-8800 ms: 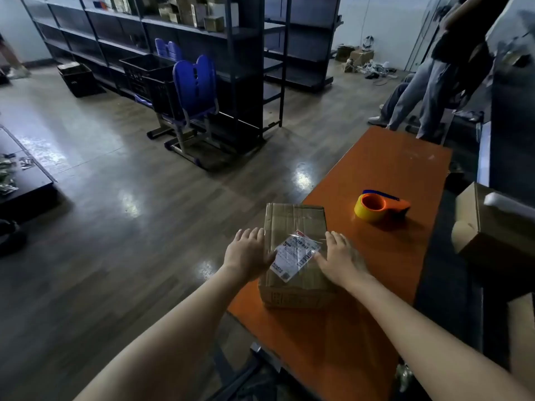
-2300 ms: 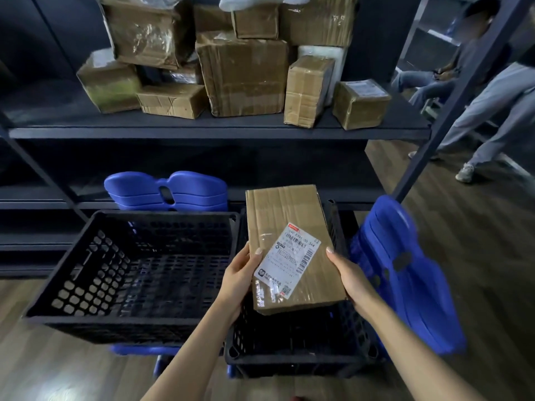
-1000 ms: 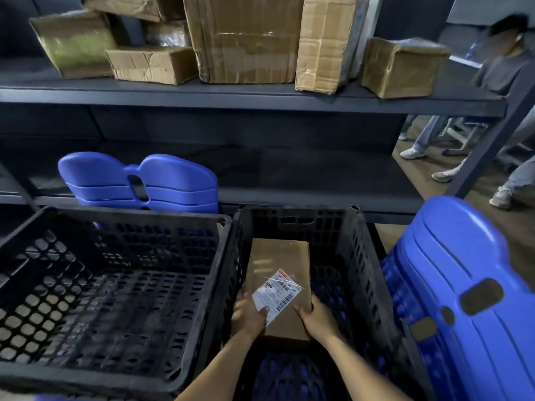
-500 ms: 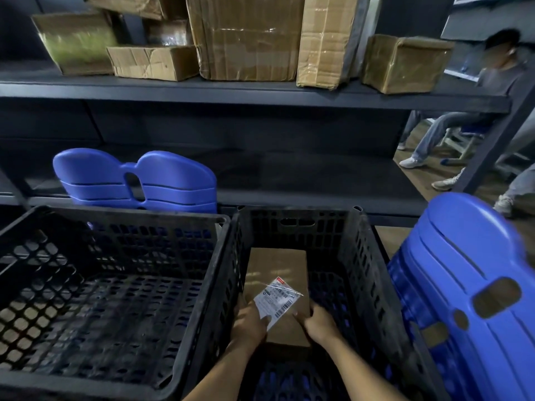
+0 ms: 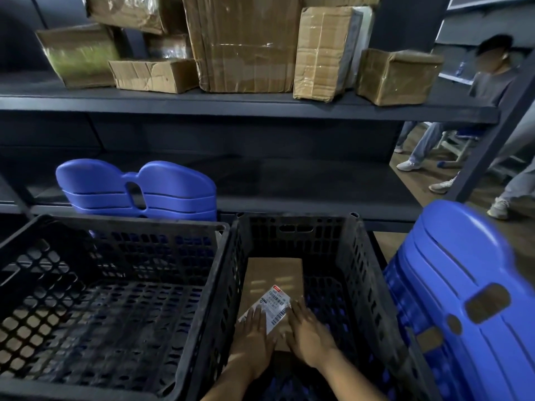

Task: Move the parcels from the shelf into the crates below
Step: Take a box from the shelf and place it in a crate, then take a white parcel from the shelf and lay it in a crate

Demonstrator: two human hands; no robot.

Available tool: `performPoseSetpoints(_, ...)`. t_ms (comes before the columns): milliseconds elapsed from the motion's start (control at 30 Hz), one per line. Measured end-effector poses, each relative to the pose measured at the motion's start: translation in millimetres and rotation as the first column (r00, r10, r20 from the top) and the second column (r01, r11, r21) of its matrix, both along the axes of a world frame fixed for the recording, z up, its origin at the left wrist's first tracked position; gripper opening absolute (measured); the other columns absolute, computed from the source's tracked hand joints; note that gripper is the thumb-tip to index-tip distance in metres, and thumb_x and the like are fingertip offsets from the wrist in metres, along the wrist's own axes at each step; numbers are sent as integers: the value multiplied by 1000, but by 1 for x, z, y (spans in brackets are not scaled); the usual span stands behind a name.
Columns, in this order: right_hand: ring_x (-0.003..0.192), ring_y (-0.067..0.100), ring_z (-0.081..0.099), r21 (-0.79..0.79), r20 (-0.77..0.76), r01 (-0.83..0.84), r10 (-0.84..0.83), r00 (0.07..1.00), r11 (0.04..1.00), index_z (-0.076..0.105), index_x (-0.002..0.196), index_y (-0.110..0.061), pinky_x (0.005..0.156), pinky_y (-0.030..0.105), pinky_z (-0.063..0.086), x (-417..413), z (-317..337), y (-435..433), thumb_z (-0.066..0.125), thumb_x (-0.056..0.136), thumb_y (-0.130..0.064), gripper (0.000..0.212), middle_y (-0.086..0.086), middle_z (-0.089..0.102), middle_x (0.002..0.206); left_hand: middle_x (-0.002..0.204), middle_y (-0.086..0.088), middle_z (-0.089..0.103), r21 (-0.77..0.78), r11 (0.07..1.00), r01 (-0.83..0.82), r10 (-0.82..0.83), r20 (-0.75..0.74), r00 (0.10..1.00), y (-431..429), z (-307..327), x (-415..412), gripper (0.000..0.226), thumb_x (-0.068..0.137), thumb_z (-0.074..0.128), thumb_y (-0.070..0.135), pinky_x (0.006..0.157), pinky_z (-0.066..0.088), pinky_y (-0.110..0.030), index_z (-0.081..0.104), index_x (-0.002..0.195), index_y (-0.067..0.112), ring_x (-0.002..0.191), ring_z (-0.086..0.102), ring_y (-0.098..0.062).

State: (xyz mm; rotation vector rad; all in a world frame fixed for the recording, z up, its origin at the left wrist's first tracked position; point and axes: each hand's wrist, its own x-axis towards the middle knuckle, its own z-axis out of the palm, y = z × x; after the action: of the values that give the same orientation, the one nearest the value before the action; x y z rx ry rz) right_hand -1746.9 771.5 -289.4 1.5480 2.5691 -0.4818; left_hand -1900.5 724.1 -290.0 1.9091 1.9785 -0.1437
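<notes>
A brown cardboard parcel (image 5: 272, 277) with a white shipping label lies flat on the floor of the right black crate (image 5: 364, 273). My left hand (image 5: 254, 337) and my right hand (image 5: 307, 334) rest flat on its near end, fingers straight, on either side of the label. The left black crate (image 5: 115, 227) holds nothing. Above, the dark shelf (image 5: 231, 104) carries several taped cardboard parcels, among them a large box (image 5: 243, 44), a tall narrow box (image 5: 321, 53) and a small cube box (image 5: 398, 78).
Blue plastic chair backs stand behind the left crate (image 5: 136, 189) and close to the right crate's right side (image 5: 469, 299). A lower shelf board runs behind the crates. People sit and stand on the wooden floor at the far right (image 5: 489, 82).
The parcel has settled onto the crate floor. Both hands have loosened from gripping its near corners and now lie flat on top of it.
</notes>
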Motion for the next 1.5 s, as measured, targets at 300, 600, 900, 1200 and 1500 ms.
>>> performPoseSetpoints(300,149,23,-3,-38,44,7,-6,999,999,6,153,-7,120,31,2,-1,58,-3,33,100,-37,66,9,0,161,161,-12,12,13,999,-34,34,-10,999,6,47,-1,72,99,30,48,121,12,-34,12,153,5,149,11,-26)
performPoseSetpoints(600,148,18,4,160,-83,84,-72,994,984,13,153,-12,119,31,11,8,236,9,33,101,-40,63,2,7,161,157,-9,28,256,965,59,-32,-107,994,7,225,-4,67,98,39,42,122,10,-34,21,151,4,144,27,-22)
performPoseSetpoints(900,146,17,16,245,-243,156,-96,965,957,21,151,-14,116,32,25,13,389,31,39,100,-41,61,2,19,158,157,-7,28,474,880,25,-3,-47,999,35,384,-2,66,98,39,43,122,12,-34,23,151,7,145,24,-21)
performPoseSetpoints(1200,140,21,30,357,-422,260,-94,902,897,29,149,-16,105,39,36,0,508,79,37,99,-43,57,0,29,154,153,-6,36,582,803,-126,113,59,992,76,491,-45,65,97,43,46,109,35,-40,28,149,10,141,31,-28)
performPoseSetpoints(1500,133,26,41,333,-576,448,-198,793,830,38,144,-15,105,40,38,-46,565,129,41,97,-46,56,6,43,146,136,-14,53,656,743,-129,56,131,990,133,558,-111,55,96,44,45,91,47,-42,46,134,5,123,50,-32)
